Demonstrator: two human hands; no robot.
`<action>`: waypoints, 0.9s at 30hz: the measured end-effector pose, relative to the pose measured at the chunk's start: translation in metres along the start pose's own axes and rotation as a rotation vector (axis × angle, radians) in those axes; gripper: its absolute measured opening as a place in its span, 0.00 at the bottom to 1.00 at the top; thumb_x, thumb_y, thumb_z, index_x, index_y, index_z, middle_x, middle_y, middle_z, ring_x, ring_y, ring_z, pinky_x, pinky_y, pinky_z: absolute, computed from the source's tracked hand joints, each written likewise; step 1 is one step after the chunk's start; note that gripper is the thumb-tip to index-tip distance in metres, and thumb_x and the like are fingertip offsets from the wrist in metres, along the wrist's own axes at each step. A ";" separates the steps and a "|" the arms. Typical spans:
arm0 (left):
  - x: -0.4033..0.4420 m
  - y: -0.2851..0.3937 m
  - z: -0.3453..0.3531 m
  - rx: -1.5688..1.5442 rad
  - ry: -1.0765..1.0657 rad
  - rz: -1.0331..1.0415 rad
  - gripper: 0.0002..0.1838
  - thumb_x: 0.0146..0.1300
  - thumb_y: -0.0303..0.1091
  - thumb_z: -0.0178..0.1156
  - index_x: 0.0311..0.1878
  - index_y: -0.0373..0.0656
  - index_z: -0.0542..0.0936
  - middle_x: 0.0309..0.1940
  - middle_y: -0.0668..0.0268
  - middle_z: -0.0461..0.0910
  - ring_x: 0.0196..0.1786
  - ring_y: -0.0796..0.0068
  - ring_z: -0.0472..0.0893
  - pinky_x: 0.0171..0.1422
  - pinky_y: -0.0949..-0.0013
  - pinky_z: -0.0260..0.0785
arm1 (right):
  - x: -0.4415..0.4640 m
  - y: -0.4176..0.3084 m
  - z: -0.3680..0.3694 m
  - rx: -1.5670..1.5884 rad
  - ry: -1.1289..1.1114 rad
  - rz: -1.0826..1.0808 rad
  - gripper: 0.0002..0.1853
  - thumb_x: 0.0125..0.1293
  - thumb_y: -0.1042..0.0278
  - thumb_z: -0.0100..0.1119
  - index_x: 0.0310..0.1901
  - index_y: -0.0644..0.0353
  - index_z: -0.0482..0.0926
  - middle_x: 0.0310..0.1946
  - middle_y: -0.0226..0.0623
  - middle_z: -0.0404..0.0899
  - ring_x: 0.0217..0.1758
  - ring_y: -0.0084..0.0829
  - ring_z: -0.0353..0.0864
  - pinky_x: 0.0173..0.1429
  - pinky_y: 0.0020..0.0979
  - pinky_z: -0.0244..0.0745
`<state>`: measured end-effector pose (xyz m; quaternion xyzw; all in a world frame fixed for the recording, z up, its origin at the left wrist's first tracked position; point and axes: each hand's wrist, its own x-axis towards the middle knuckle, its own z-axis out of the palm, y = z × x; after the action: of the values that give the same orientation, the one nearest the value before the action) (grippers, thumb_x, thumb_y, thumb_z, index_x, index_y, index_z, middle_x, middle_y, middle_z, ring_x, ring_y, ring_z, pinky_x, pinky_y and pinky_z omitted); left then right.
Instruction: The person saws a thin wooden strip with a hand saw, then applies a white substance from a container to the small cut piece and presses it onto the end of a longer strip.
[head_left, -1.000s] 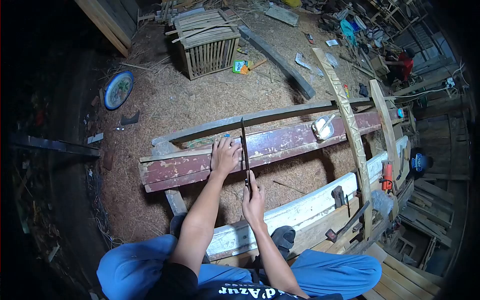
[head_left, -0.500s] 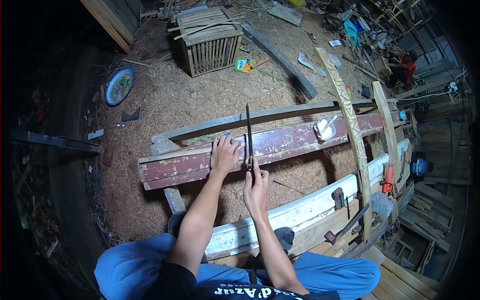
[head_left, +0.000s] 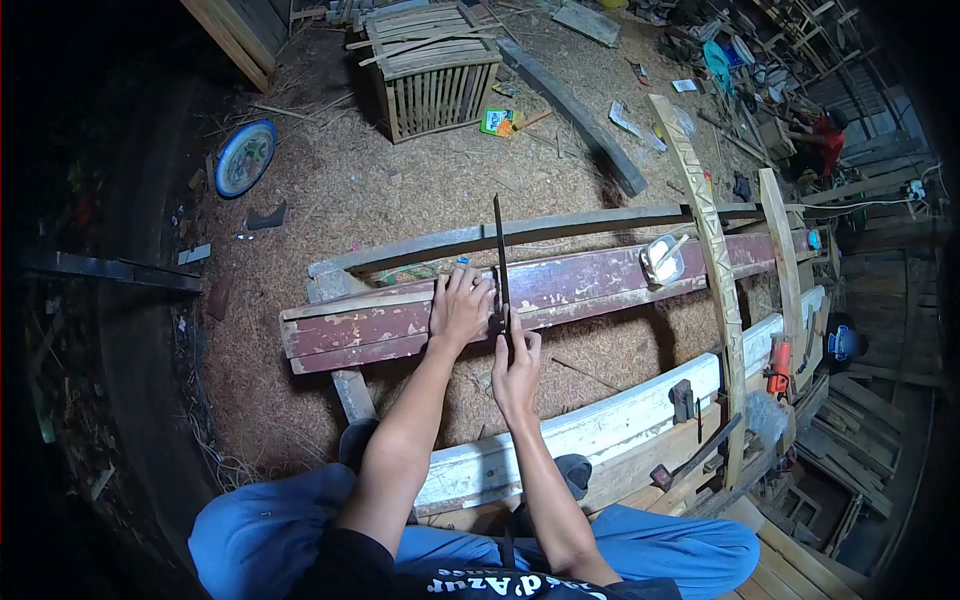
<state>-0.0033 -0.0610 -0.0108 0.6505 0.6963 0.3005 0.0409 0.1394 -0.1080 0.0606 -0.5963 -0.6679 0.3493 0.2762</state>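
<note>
A maroon beam [head_left: 590, 282] with worn paint lies across in front of me. My left hand [head_left: 462, 308] presses down on it, fingers bent over a thin wooden strip [head_left: 375, 304] that lies along its top; the part under my palm is hidden. Just right of those fingers, a dark saw [head_left: 502, 250] with a narrow blade seen nearly edge-on crosses the beam, tip pointing away from me. My right hand [head_left: 517, 372] is closed around the saw's near end, on the close side of the beam. Its handle is mostly covered.
A clear tub [head_left: 662, 262] stands on the beam. A carved curved board [head_left: 712, 250] crosses it at right. Near my knees lie a white-painted beam [head_left: 600, 425] and a mallet [head_left: 662, 476]. A slatted crate [head_left: 445, 95] stands beyond; a person in red [head_left: 828, 142] is far right.
The saw and my right hand have slid slightly away from me across the beam. My left hand stays at the same spot. The whole view has shifted a little.
</note>
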 end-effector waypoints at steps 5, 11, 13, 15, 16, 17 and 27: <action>-0.001 0.002 0.000 -0.008 -0.016 -0.010 0.08 0.64 0.38 0.64 0.43 0.49 0.84 0.46 0.66 0.78 0.53 0.64 0.75 0.59 0.56 0.62 | 0.004 -0.004 0.003 -0.053 -0.004 0.014 0.27 0.75 0.69 0.55 0.75 0.49 0.70 0.52 0.59 0.72 0.51 0.58 0.80 0.57 0.48 0.77; -0.001 -0.001 0.004 -0.008 -0.006 -0.011 0.07 0.62 0.36 0.64 0.43 0.50 0.84 0.46 0.66 0.78 0.54 0.64 0.76 0.58 0.55 0.63 | -0.001 0.008 0.017 -0.003 0.017 0.024 0.30 0.74 0.73 0.54 0.77 0.45 0.67 0.53 0.60 0.71 0.53 0.59 0.79 0.58 0.49 0.77; -0.002 0.000 0.004 -0.032 -0.011 -0.010 0.07 0.62 0.36 0.65 0.43 0.49 0.84 0.46 0.66 0.78 0.54 0.64 0.76 0.58 0.55 0.63 | -0.002 0.009 0.015 0.005 -0.008 -0.002 0.31 0.74 0.74 0.54 0.77 0.45 0.66 0.54 0.60 0.71 0.53 0.59 0.79 0.58 0.49 0.76; -0.001 0.000 0.003 -0.026 0.013 0.003 0.07 0.60 0.36 0.65 0.42 0.49 0.84 0.45 0.66 0.78 0.53 0.63 0.76 0.58 0.55 0.63 | -0.002 0.009 0.011 -0.003 -0.021 -0.008 0.32 0.74 0.74 0.54 0.77 0.45 0.65 0.54 0.61 0.70 0.52 0.60 0.79 0.58 0.49 0.77; -0.001 0.002 0.002 -0.029 0.015 0.002 0.07 0.60 0.36 0.65 0.42 0.49 0.84 0.45 0.66 0.78 0.53 0.63 0.76 0.58 0.55 0.63 | -0.003 0.009 0.012 -0.027 -0.011 -0.019 0.32 0.73 0.74 0.54 0.78 0.45 0.65 0.53 0.60 0.71 0.51 0.60 0.80 0.57 0.49 0.77; -0.002 0.003 0.001 -0.017 -0.001 -0.007 0.07 0.61 0.36 0.66 0.41 0.50 0.84 0.45 0.66 0.78 0.53 0.64 0.76 0.58 0.55 0.63 | -0.005 0.009 0.013 -0.050 -0.001 -0.027 0.32 0.73 0.74 0.54 0.78 0.45 0.65 0.53 0.60 0.71 0.50 0.60 0.80 0.55 0.50 0.77; 0.000 0.004 0.004 -0.002 0.038 -0.016 0.06 0.59 0.36 0.67 0.40 0.50 0.83 0.43 0.67 0.76 0.52 0.64 0.75 0.58 0.55 0.63 | -0.074 0.012 -0.022 -0.019 0.000 -0.055 0.30 0.72 0.76 0.56 0.75 0.52 0.69 0.54 0.57 0.77 0.53 0.54 0.80 0.59 0.45 0.75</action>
<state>0.0025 -0.0598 -0.0121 0.6392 0.7017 0.3132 0.0306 0.1739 -0.1780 0.0676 -0.5802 -0.6875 0.3353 0.2799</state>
